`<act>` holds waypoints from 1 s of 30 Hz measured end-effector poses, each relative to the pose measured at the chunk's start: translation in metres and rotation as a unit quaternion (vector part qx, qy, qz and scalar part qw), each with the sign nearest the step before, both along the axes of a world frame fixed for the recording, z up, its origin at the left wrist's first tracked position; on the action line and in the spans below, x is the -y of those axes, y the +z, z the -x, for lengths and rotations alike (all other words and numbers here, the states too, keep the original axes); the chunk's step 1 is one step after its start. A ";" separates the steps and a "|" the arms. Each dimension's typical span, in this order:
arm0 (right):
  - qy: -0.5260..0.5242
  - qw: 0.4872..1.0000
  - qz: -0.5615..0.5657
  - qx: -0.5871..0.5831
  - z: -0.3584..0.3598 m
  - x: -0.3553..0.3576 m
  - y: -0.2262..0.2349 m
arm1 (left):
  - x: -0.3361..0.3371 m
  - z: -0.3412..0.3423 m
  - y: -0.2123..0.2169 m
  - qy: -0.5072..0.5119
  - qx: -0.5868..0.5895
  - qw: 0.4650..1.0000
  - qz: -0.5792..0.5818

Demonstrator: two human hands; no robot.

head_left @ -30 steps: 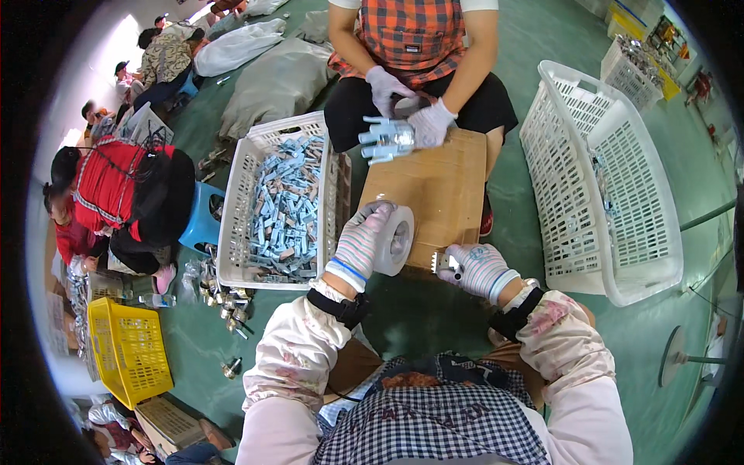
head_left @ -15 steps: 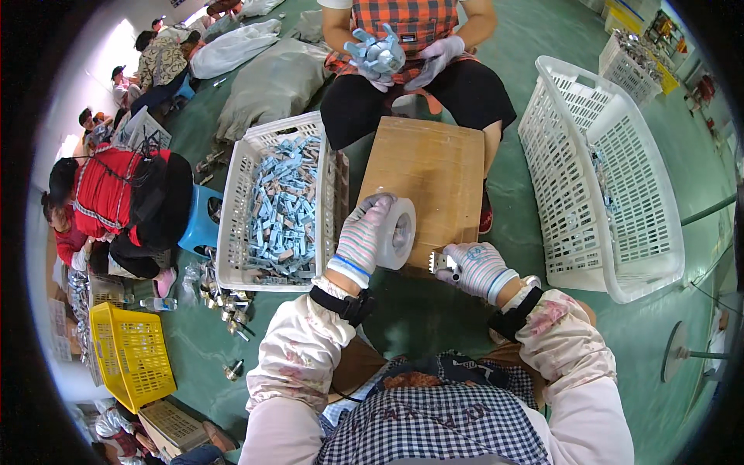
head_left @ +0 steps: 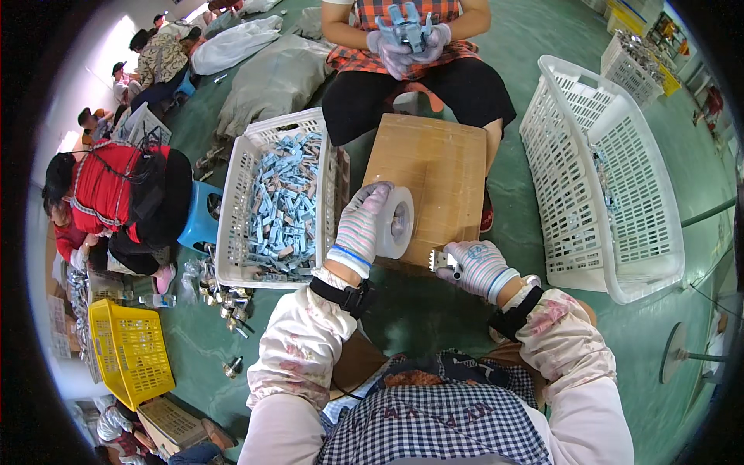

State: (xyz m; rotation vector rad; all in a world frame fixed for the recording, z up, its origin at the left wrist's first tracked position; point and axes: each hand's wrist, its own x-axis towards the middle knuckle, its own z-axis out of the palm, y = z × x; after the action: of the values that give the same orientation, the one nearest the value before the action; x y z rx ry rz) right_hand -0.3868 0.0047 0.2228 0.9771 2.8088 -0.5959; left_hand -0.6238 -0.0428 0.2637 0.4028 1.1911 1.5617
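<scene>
The left hand (head_left: 358, 225), in a striped knit glove, is closed on the rim of a roll of clear tape (head_left: 389, 242), which is held upright at the near left part of a cardboard box (head_left: 426, 170); whether the box is touched by it cannot be told. By the right hand (head_left: 478, 268), gloved alike, a toothed metal cutter (head_left: 443, 261) is gripped near the box's near right corner, its teeth turned to the left. Beyond the box, a cluster of blue-grey metal clips (head_left: 408, 29) is held between the gloved hands of a seated co-worker (head_left: 446, 75). To the left of the box, a white crate (head_left: 226, 240) is filled with small blue and brownish pieces (head_left: 284, 209), and to the right a taller white basket (head_left: 570, 194) is placed. Farther left, metal fittings (head_left: 235, 307) are scattered on the green floor (head_left: 209, 333), near a yellow basket (head_left: 116, 345)
</scene>
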 end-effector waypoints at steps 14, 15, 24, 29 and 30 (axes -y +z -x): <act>-0.001 1.000 0.007 0.002 0.005 0.001 -0.002 | -0.004 0.005 -0.006 -0.003 -0.012 1.000 0.010; -0.001 1.000 0.006 -0.002 0.005 0.002 -0.002 | -0.004 0.004 -0.005 -0.006 -0.014 1.000 0.012; 0.005 1.000 -0.007 -0.020 0.001 0.002 -0.012 | -0.012 0.003 -0.015 0.013 -0.026 0.999 -0.014; 0.006 1.000 -0.004 -0.019 0.003 0.001 -0.015 | -0.014 0.003 -0.015 0.013 -0.021 1.000 -0.008; 0.003 1.000 -0.001 -0.020 0.003 0.000 -0.016 | -0.015 0.003 -0.017 0.013 -0.025 1.000 -0.008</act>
State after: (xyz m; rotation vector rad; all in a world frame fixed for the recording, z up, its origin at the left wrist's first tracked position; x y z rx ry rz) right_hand -0.3897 0.0045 0.2073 0.9661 2.8463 -0.6185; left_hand -0.6272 -0.0277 0.2466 0.4401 1.2272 1.5918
